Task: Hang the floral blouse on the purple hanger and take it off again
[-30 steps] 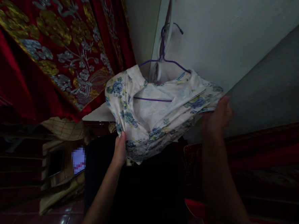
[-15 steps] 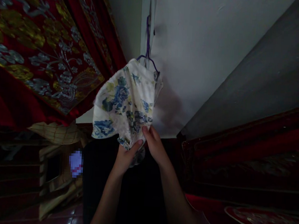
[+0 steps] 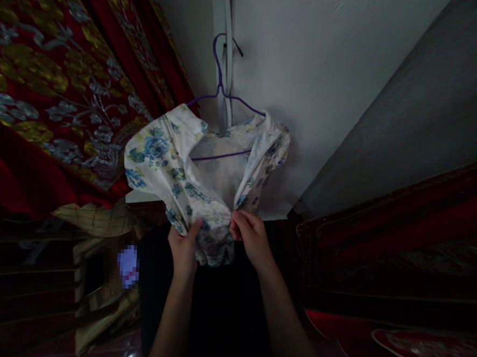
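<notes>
A white garment with blue flowers (image 3: 170, 163) hangs on a purple wire hanger (image 3: 221, 91), whose hook sits on a white strip on the wall. My left hand (image 3: 183, 248) pinches the lower left edge of the cloth. Just to the right, my right hand (image 3: 249, 235) pinches the lower right edge. Both hands are closed on the fabric, close together below the hanger, and the garment's front gapes open above them.
A red curtain with gold and silver flowers (image 3: 66, 82) hangs at the left. The white wall (image 3: 310, 70) is behind the garment. Dark red furniture (image 3: 399, 247) stands at the right. Beige cloth and boxes (image 3: 98, 218) sit low on the left.
The garment has swung back to face me and its front has spread open. My hands stay on its lower edge, now slightly apart. One second ago my right hand held the cloth far out right.
</notes>
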